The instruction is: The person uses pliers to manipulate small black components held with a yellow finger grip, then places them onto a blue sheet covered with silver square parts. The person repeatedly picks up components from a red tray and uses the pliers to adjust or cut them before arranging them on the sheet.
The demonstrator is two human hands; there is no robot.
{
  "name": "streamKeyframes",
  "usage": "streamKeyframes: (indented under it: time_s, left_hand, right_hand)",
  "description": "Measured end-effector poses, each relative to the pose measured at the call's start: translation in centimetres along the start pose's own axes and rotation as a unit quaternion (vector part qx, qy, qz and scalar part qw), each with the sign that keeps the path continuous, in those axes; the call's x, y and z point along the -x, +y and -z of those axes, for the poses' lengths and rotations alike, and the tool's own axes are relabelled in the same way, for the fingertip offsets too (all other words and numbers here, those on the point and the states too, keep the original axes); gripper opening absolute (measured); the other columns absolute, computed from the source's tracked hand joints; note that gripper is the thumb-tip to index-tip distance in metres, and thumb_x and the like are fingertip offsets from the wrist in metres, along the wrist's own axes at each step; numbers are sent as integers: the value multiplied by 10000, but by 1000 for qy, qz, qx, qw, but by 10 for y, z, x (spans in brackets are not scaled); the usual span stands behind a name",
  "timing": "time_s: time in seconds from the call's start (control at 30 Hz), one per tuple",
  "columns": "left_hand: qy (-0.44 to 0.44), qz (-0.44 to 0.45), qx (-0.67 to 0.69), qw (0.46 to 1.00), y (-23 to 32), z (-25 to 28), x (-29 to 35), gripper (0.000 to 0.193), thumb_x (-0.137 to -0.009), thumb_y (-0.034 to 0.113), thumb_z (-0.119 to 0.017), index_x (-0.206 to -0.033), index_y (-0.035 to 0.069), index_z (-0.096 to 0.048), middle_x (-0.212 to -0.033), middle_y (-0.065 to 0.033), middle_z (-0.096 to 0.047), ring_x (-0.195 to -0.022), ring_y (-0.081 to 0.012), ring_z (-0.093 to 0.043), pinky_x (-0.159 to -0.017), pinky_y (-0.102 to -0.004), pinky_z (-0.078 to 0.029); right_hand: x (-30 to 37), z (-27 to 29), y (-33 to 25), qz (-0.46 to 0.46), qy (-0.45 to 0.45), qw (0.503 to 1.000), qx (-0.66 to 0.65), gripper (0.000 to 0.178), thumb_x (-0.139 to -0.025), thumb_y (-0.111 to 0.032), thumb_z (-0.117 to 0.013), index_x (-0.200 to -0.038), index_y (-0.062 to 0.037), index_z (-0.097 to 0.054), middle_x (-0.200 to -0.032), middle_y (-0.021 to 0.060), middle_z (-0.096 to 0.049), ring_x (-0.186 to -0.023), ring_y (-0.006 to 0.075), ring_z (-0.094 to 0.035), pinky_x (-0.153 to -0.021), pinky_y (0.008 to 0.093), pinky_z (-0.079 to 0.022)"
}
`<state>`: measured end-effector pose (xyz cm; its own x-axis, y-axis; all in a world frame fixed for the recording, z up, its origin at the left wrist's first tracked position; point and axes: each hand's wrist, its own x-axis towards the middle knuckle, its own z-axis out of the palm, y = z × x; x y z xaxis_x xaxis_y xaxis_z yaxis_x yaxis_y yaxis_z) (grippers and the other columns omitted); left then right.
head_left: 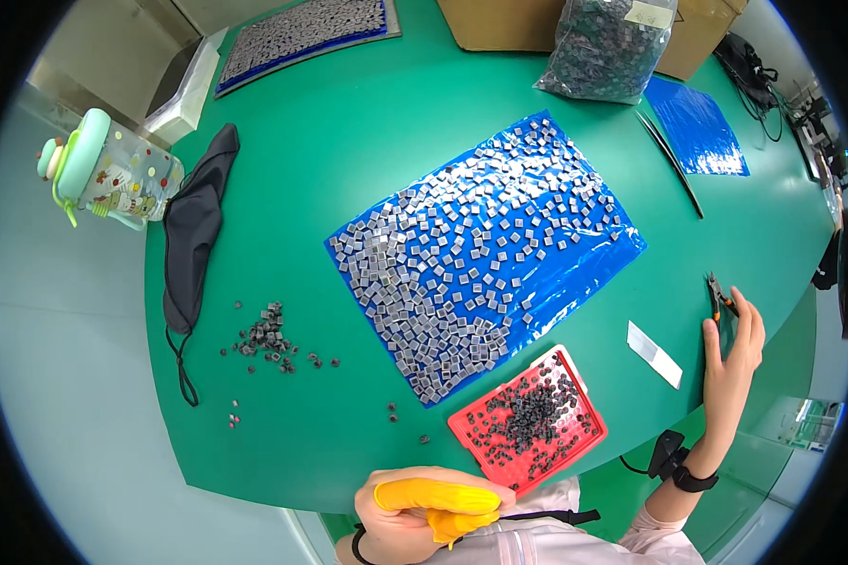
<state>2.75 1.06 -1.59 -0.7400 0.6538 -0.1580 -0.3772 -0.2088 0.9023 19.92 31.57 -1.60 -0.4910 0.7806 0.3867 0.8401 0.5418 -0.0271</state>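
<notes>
At the front edge, my left hand (386, 532) is closed around a crumpled yellow glove (438, 496). Its fingertips come close to the lower corner of a red tray (464, 428) that holds many small dark round parts (532, 414). On the right side of the table, my right hand (733, 363) has thumb and forefinger at the orange and black handles of small pliers (716, 299), whose jaws point away from me. Left of that hand lies a white strip (654, 355). A blue sheet (570, 282) covered with small grey square pieces (443, 311) occupies the middle.
Loose dark bits (266, 334) lie on the left, near a black cloth mask or pouch (198, 217) and a drinking bottle (122, 174). At the back are a piece-covered board (301, 42), cardboard box (490, 24) and filled plastic bag (608, 52). Tweezers (671, 165) lie beside another blue sheet (702, 127).
</notes>
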Motion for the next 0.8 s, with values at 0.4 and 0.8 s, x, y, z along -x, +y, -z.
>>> streamKeyframes:
  time_s: [0.4, 0.8]
  left_hand:
    - [-72, -25, -51, 996, -11, -12, 12, 416, -829, -73, -729, -1217, -105, -585, -975, -155, -724, -852, -153, -692, -762, -263, -571]
    - [-11, -119, -248, 961, 6, -1, 5, 347, -759, -19, -801, -1084, -53, -683, -941, -133, -738, -785, -178, -706, -701, -259, -562]
  right_hand:
    - [31, 58, -122, 357, -164, 790, -470, 207, -646, -212, -858, -833, -174, -775, -824, -27, -642, -766, 157, -609, -606, 277, -437]
    - [33, 62, -147, 410, -90, 801, -426, 208, -623, -123, -857, -786, -160, -733, -762, -58, -630, -729, 139, -598, -556, 286, -409]
